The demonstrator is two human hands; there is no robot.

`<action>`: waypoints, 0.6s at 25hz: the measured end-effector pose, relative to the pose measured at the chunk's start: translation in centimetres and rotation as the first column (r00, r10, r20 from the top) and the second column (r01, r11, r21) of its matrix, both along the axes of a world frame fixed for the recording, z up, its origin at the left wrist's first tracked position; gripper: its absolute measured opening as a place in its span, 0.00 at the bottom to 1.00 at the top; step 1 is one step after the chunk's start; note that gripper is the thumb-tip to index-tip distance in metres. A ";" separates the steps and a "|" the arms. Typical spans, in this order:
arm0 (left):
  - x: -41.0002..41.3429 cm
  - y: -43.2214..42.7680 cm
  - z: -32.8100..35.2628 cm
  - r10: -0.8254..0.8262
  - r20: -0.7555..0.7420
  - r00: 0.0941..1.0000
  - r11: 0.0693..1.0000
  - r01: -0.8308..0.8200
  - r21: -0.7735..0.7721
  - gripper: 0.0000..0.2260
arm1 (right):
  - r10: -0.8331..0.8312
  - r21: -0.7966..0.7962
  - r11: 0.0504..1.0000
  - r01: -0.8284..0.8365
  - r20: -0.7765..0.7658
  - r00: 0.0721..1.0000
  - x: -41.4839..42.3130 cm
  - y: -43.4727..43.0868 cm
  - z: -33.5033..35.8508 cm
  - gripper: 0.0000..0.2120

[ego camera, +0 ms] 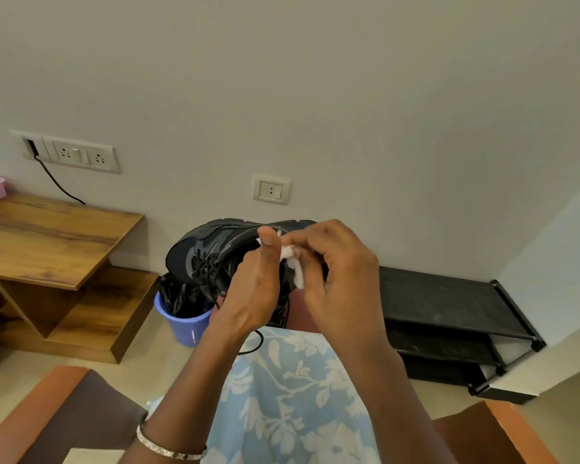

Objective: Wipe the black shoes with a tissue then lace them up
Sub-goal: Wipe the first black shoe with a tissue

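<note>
Black shoe (208, 249), laces loose, sideways

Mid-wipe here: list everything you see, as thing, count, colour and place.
black shoe: one, black, held up before the wall
tissue: one, white, against the shoe
lace: one, black, hanging below the shoe
bin: one, blue with black liner, floor under the shoe
table: one, wooden, left
shoe rack: one, black, right, by the wall
socket plates: two, white, on the wall
left hand: one, grips the shoe
right hand: one, pinches the tissue
</note>
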State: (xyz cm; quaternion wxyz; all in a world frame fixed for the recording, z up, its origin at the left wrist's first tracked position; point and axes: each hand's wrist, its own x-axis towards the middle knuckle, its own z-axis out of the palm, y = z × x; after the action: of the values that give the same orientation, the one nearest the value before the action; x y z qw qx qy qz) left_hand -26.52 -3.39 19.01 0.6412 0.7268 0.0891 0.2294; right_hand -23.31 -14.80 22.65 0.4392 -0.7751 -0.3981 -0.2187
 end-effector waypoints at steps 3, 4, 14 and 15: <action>0.3 0.1 -0.1 0.002 -0.050 0.999 1.000 -0.003 -0.028 0.59 | -0.023 -0.002 1.000 0.023 0.024 0.999 1.1 0.6 0.3 0.10; 0.3 0.2 0.1 -0.004 -0.054 0.999 0.999 0.002 -0.040 0.60 | -0.009 0.032 0.999 0.009 0.018 1.000 1.0 0.5 0.1 0.10; 0.3 -0.7 2.4 -0.113 0.082 0.990 0.938 0.133 -0.319 0.38 | -0.089 0.230 0.970 0.074 0.052 0.995 0.2 0.2 -2.2 0.11; 0.4 -0.8 2.5 -0.138 0.120 0.983 0.926 0.171 -0.337 0.38 | -0.076 0.215 0.974 0.066 0.038 0.996 0.5 0.2 -1.9 0.12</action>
State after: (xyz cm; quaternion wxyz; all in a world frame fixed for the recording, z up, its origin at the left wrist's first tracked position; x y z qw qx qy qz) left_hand -26.11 -4.24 21.47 0.7785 0.5959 0.0405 0.1929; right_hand -22.85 -14.58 20.76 0.5023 -0.7321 -0.3542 -0.2936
